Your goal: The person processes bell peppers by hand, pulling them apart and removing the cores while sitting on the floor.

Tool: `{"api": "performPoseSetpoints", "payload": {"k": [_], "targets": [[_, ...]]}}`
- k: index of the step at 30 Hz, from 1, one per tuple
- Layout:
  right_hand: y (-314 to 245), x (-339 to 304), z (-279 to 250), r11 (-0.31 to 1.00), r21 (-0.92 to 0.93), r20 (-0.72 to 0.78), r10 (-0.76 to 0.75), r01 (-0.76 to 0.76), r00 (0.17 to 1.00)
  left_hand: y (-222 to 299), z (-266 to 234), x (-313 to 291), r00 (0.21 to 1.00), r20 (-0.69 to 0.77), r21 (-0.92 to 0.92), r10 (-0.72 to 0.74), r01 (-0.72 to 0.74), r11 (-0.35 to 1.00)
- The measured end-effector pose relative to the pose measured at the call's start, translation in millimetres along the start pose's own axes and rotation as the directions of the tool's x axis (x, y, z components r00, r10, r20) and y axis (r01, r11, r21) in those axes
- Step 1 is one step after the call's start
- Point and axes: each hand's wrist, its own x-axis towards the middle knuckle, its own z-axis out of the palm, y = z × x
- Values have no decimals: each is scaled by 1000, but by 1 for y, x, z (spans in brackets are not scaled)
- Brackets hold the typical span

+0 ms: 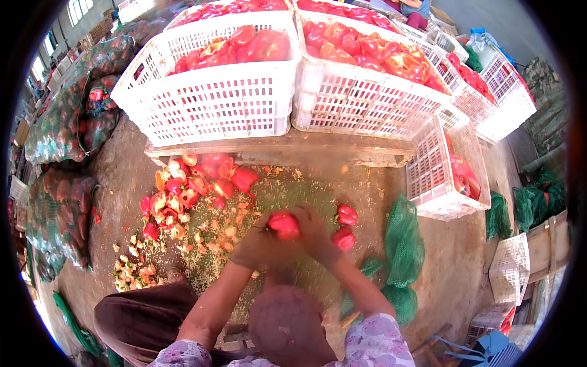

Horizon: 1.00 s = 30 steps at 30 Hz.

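Between my two hands, over the floor in front of my knees, is a red bell pepper (284, 225). My left hand (252, 246) is closed round its left side, and my right hand (314, 235) grips it from the right. The fingertips are partly hidden and a little blurred. Just right of my right hand lie two whole red peppers (343, 238). To the left spreads a heap of opened red peppers (189, 186). Pale pepper cores (133, 272) and scattered seeds (214, 257) cover the ground below it.
White plastic crates (208, 104) full of red peppers stand on a low wooden platform (269, 145) ahead. A tilted crate (449, 165) sits to its right. Green mesh bags (403, 244) lie at right; filled net sacks (61, 211) line the left. Another person (416, 9) sits far off.
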Motion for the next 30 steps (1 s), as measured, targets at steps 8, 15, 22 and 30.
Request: {"api": "performPoseSetpoints", "payload": {"k": [8, 15, 22, 30], "targets": [[-34, 11, 19, 674, 527, 444, 301, -518, 844, 20, -24, -10, 935, 153, 457, 319, -353, 817], [-42, 9, 41, 468, 721, 338, 406, -510, 849, 25, 17, -36, 970, 86, 318, 226, -242, 917], [-35, -1, 46, 436, 697, 365, 467, -569, 805, 21, 20, -28, 929, -88, 782, 359, -159, 603], [-13, -14, 50, 941, 63, 88, 325, -331, 941, 14, -6, -27, 831, 206, 944, 516, -29, -330]]}}
